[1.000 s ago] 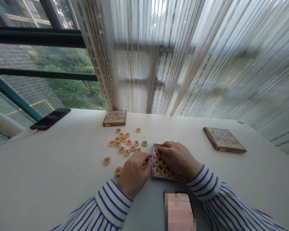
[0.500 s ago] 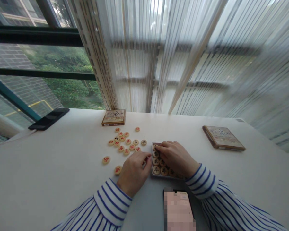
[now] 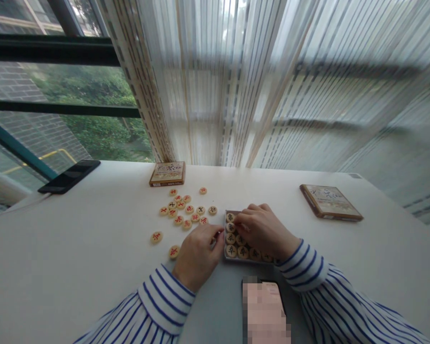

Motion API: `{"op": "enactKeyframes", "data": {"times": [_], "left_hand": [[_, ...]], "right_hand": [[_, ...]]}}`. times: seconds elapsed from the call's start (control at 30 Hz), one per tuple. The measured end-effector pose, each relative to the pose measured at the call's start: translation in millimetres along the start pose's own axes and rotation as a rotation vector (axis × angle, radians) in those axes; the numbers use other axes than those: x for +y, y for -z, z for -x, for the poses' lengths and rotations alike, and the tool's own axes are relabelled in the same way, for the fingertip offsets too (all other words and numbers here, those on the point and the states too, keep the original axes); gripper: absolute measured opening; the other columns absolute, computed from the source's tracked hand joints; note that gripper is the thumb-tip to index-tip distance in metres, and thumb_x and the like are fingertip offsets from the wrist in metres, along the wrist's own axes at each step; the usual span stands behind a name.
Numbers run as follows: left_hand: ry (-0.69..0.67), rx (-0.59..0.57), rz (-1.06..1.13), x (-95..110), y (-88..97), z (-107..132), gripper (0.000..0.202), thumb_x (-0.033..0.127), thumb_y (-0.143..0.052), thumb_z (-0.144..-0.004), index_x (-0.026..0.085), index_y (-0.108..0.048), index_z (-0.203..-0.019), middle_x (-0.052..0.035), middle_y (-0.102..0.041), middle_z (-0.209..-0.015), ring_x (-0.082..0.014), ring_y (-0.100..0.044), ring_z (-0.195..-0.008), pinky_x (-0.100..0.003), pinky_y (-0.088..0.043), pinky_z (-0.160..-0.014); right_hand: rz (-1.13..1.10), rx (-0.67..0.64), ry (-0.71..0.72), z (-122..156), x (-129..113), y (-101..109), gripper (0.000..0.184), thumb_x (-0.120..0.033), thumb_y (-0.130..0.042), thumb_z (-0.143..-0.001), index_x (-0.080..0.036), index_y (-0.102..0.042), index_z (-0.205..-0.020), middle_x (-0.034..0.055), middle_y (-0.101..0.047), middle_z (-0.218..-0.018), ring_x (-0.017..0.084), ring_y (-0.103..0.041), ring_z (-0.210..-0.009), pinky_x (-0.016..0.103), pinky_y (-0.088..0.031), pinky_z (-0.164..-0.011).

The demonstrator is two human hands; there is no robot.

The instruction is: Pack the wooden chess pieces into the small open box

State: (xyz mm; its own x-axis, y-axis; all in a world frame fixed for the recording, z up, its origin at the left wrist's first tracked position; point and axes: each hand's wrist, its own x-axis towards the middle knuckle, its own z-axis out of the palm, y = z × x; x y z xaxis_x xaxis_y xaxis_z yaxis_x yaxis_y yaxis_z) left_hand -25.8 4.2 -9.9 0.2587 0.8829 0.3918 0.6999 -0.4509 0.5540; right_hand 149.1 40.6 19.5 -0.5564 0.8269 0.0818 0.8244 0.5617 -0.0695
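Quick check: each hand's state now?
Left hand: fingers curled at the left edge of the tray; grip cannot be told.
Right hand: fingers curled over pieces in the tray; any hold cannot be told.

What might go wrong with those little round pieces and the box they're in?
The right hand reaches over the open box, so it might bump the black-marked pieces out of their rows.

A red-marked piece lies right beside the left hand; a small swing could knock it away.

The near phone lies close to the right sleeve, which might nudge it.
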Motion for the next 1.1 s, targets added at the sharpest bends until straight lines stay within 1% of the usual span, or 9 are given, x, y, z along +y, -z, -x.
{"op": "enactKeyframes", "data": {"times": [0.43,0.6,0.7,0.9,1.1], "left_hand": [[0.005,-0.014,0.009,0.2,0.3,0.1,0.013,0.017,-0.049,-0.081,0.016,-0.062,-0.083,-0.0037,-0.065,-0.073,-0.0166,-0.058,-0.069,-0.028,-0.045,-0.065],[0.010,-0.016,0.013,-0.3,-0.2,-0.8,0.013,0.017,-0.050,-0.081,0.016,-0.062,-0.084,-0.0039,-0.065,-0.074,-0.0166,-0.059,-0.070,-0.028,-0.045,-0.065],[0.014,-0.024,0.012,-0.4,-0.6,-0.2,0.013,0.017,-0.050,-0.081,0.016,-0.062,-0.084,-0.0038,-0.065,-0.074,-0.0167,-0.059,-0.070,-0.028,-0.045,-0.064],[0.020,-0.033,0.019,0.2,-1.1,1.1,0.013,0.018,-0.050,-0.081,0.016,-0.062,-0.084,-0.0035,-0.065,-0.075,-0.0165,-0.058,-0.070,-0.028,-0.044,-0.064],[0.029,-0.041,0.016,0.7,0.1,1.2,0.013,0.018,-0.049,-0.082,0.017,-0.062,-0.084,-0.0035,-0.065,-0.075,-0.0163,-0.058,-0.071,-0.027,-0.044,-0.063]], "right_hand": [[-0.014,-0.054,0.004,-0.7,-6.7,4.9,0.013,-0.026,-0.052,-0.083,-0.021,-0.064,-0.083,0.0026,-0.066,-0.086,0.017,-0.053,-0.085,0.031,-0.025,-0.070],[-0.043,-0.021,0.007,2.3,2.5,10.0,0.015,-0.028,-0.051,-0.084,-0.022,-0.064,-0.088,0.0032,-0.066,-0.088,0.018,-0.053,-0.087,0.031,-0.026,-0.071],[-0.076,-0.037,0.011,4.1,9.0,13.2,0.014,-0.029,-0.054,-0.082,-0.023,-0.064,-0.090,0.0023,-0.067,-0.088,0.018,-0.054,-0.087,0.031,-0.027,-0.071],[-0.048,-0.100,0.023,3.9,7.9,14.5,0.013,-0.026,-0.052,-0.082,-0.024,-0.065,-0.086,0.0015,-0.067,-0.085,0.017,-0.055,-0.084,0.030,-0.028,-0.069],[-0.033,-0.104,0.027,3.5,5.2,13.0,0.015,-0.025,-0.050,-0.083,-0.023,-0.065,-0.082,0.0013,-0.068,-0.084,0.017,-0.056,-0.082,0.030,-0.028,-0.068]]}}
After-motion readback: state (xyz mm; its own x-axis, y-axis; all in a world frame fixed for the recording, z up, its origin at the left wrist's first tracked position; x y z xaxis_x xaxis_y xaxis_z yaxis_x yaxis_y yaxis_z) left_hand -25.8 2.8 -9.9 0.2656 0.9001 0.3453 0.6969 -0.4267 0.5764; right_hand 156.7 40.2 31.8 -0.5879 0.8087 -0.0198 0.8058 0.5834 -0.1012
